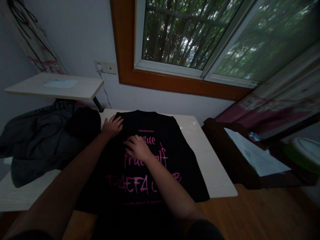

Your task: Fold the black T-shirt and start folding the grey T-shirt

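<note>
A black T-shirt (160,123) with pink lettering lies spread out on the pale wooden table (212,166), its collar toward the wall and its lower edge hanging past the front. My left hand (112,126) rests on the shirt's upper left shoulder area, fingers extended and apart. Across the middle of the print lies my right hand (138,146), palm down with its fingers spread. Neither hand grips the cloth. My right hand and forearm cover part of the lettering.
Dark grey clothing (45,133) and a black cap-like item (83,123) lie heaped at the left, under a raised shelf (82,91) holding a paper sheet (61,83). To the right, a dark brown surface (222,150) bears papers (257,155). A window (190,43) stands behind.
</note>
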The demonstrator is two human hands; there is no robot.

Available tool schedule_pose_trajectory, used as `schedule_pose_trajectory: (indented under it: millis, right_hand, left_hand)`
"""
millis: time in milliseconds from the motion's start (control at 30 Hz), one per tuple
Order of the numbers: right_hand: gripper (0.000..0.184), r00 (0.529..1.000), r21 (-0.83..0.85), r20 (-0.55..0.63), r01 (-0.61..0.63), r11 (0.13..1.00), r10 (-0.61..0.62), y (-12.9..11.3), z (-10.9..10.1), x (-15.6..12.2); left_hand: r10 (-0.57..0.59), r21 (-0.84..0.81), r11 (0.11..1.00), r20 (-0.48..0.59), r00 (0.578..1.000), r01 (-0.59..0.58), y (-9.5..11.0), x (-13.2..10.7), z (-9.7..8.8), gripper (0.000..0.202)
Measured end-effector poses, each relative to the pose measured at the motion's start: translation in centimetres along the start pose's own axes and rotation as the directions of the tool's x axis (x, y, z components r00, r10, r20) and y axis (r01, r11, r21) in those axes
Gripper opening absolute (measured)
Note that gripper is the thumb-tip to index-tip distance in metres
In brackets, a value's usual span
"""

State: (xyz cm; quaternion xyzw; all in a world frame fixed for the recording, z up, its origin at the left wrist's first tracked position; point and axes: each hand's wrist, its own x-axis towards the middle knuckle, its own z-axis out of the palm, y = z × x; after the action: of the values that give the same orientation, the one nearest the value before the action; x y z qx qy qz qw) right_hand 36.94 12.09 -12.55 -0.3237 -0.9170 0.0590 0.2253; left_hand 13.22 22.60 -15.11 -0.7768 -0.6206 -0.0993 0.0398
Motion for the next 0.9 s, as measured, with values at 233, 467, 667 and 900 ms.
schedule_pose_trajectory:
  millis: [233,467,667,900]
  right_hand:
    - [0.037,0.998,-0.139,0.043,0.058,0.989,-0.052,-1.5,0.6,0.7]
    - [0.018,1.0,-0.172,-0.016,0.021,0.985,-0.024,-3.2,2.3,2.2]
    - [0.018,0.997,-0.085,-0.022,0.069,0.994,-0.071,-3.3,2.3,1.4]
    - [0.021,0.996,0.031,0.074,0.054,0.998,-0.056,-3.2,1.3,-1.2]
  left_hand:
    - [-0.06,-0.033,0.997,0.159,0.985,0.066,-1.2,0.6,0.2,0.061]
    - [-0.027,-0.064,0.997,0.204,0.979,0.04,-2.0,0.7,0.3,0.064]
    - [-0.046,-0.058,0.997,0.199,0.979,0.058,-2.1,0.7,-0.1,0.062]
    - [-0.066,0.006,0.998,-0.083,0.994,0.067,0.6,0.9,-0.7,0.05]
